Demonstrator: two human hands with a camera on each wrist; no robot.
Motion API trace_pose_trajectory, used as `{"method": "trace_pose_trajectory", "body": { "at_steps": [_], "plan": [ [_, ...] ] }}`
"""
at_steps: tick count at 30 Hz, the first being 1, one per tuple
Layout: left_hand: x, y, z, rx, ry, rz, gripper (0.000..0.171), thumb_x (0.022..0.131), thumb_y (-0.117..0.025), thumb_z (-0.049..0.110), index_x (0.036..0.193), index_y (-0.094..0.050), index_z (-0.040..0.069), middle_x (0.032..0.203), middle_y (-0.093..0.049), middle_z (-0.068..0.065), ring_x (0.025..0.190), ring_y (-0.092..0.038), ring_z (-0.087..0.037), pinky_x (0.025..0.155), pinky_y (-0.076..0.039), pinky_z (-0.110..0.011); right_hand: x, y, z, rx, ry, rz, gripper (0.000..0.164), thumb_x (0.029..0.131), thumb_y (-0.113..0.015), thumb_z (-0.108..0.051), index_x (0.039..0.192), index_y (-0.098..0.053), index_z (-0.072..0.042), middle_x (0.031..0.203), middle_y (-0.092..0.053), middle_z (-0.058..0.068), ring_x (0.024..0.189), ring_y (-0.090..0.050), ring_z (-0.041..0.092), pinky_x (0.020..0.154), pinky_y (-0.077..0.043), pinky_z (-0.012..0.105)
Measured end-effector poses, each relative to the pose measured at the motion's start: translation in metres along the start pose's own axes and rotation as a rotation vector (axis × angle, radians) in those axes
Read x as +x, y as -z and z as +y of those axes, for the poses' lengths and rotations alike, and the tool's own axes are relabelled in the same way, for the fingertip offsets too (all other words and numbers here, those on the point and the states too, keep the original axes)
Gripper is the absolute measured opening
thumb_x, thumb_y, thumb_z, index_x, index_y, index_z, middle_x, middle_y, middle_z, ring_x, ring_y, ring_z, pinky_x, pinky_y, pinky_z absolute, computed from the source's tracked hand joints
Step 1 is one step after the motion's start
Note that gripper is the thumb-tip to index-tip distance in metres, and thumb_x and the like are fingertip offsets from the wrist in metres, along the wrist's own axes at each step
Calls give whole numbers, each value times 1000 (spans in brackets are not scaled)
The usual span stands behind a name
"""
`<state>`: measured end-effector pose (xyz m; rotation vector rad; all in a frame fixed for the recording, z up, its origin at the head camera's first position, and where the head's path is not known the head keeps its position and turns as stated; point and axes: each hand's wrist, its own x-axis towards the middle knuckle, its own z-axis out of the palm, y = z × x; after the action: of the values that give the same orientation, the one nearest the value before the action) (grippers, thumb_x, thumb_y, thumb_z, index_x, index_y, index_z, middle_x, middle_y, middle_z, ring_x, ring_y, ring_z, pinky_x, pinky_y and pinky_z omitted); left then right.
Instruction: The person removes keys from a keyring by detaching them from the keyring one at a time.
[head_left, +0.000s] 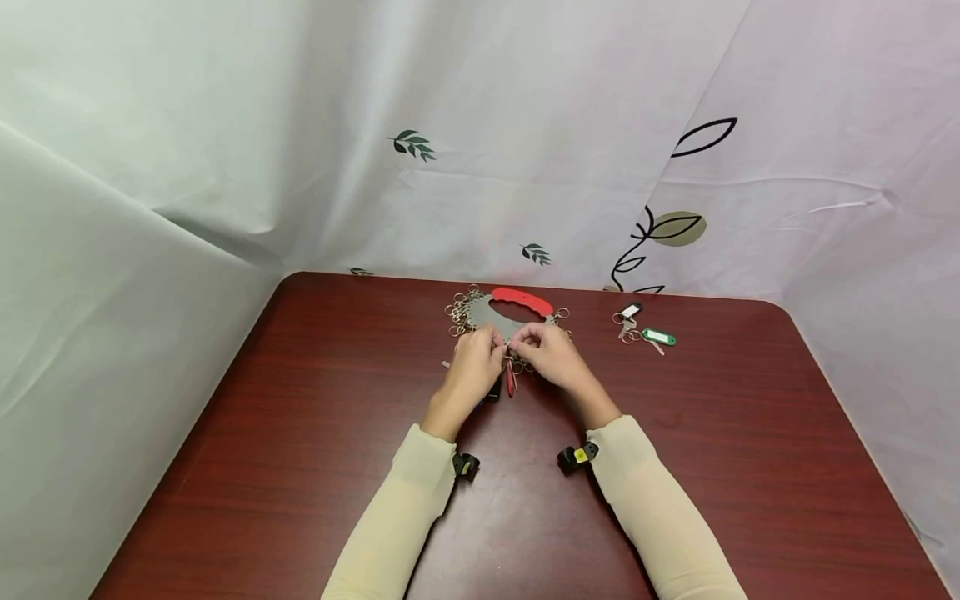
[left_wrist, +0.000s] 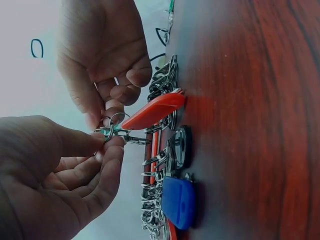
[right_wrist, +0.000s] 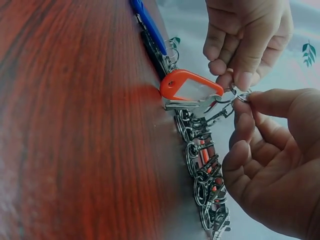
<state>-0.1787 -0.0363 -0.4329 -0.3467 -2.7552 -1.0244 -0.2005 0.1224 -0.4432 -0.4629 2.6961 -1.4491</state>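
Note:
Both hands meet at the front edge of a grey metal key holder plate [head_left: 486,315] with a red handle [head_left: 522,300]. My left hand [head_left: 474,360] pinches a small metal clip and split ring [left_wrist: 111,129] between thumb and fingers. From the other side my right hand [head_left: 555,357] pinches the same ring [right_wrist: 242,96] with its thumb and fingertip. A red key tag [right_wrist: 192,86] and a silver key [right_wrist: 192,105] hang from the ring. Beside the left hand, a blue tag [left_wrist: 178,202] and a black tag [left_wrist: 183,146] hang from other clips.
Several metal clips and rings [head_left: 457,312] line the plate's edge. To the right on the brown table [head_left: 720,433] lie a key tag in black [head_left: 632,311] and one in green [head_left: 658,337], with keys. A white printed curtain [head_left: 480,167] stands behind the table.

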Motion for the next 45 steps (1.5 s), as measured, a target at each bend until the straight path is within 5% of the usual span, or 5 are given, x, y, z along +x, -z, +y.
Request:
{"method": "trace_pose_trajectory", "body": {
  "at_steps": [10, 20, 26, 32, 45],
  "plan": [
    [0, -1, -3, -26, -3, 3, 10, 88, -67, 9, 82, -60, 8, 77, -66, -7, 71, -61, -22, 64, -54, -39, 1, -1, 4, -18, 72, 7, 8, 92, -65, -14, 91, -70, -7, 77, -66, 8, 65, -52, 17, 60, -44, 32],
    [2, -2, -4, -66, 8, 9, 10, 84, -72, 11, 79, -64, 8, 74, -66, -5, 68, -59, -19, 63, -52, -35, 0, 5, -3, -237, 246, -11, 4, 90, -66, -8, 90, -70, -9, 80, -70, 4, 69, -60, 15, 66, -54, 36],
    [3, -2, -6, -58, -118, 52, 15, 82, -73, 9, 96, -67, 8, 97, -65, -6, 80, -58, -19, 71, -52, -37, 0, 6, -3, -339, 290, 11, 4, 90, -66, -11, 89, -69, -10, 82, -69, 3, 71, -58, 16, 68, -52, 36],
    [6, -3, -8, -118, -214, 32, 25, 86, -61, -4, 105, -68, 10, 93, -72, -7, 79, -63, -15, 68, -55, -33, -1, 9, -3, -378, 309, 45, 3, 89, -67, -9, 90, -69, -7, 89, -72, 8, 84, -64, 21, 78, -54, 42],
    [5, -6, -8, -58, -183, 62, 11, 81, -71, -1, 84, -67, 9, 85, -73, -6, 81, -66, -19, 72, -57, -36, -1, 9, -3, -426, 335, 63, 4, 88, -67, -9, 90, -68, -6, 90, -72, 8, 88, -65, 24, 81, -54, 44]
  ]
}}
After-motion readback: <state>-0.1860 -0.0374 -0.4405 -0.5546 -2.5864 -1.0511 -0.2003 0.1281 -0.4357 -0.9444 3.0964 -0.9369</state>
